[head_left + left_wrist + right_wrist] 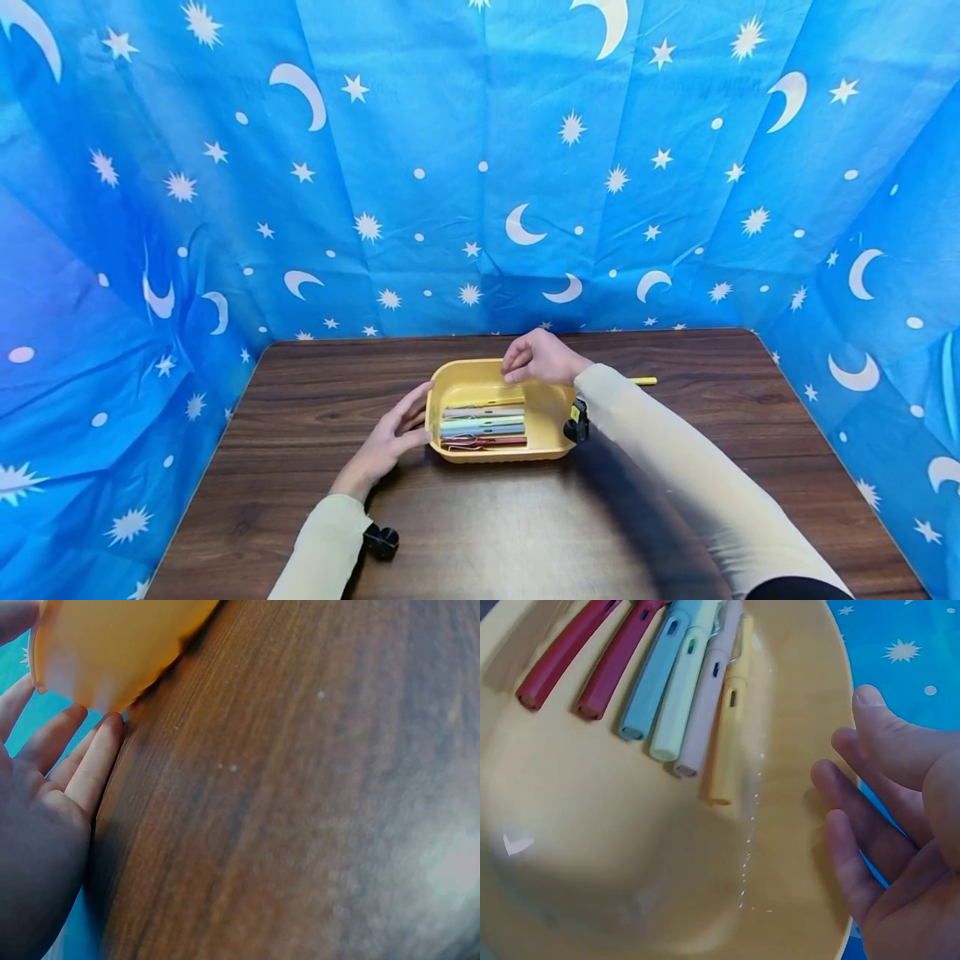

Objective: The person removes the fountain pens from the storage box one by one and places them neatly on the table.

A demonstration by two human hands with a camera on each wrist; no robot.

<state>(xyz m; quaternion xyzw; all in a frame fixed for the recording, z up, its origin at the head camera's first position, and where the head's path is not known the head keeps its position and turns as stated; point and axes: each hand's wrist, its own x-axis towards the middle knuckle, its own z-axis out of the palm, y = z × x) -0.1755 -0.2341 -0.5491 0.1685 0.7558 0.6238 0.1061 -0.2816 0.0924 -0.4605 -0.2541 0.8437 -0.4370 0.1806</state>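
Brown table (487, 525) bears a yellow tub (547, 421) holding six pens (483, 430)

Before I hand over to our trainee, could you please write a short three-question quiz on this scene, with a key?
1. Count: In the right wrist view, how many pens lie in the yellow tray?

2. True or false: The person's right hand is holding a red pen.

3. Multiple choice: What is the person's left hand touching?
A) the blue backdrop
B) the left end of the yellow tray
C) the thin yellow object on the table

Key
1. Six: two red, one blue, one pale green, one pale pink and one yellow.
2. False; it holds nothing.
3. B
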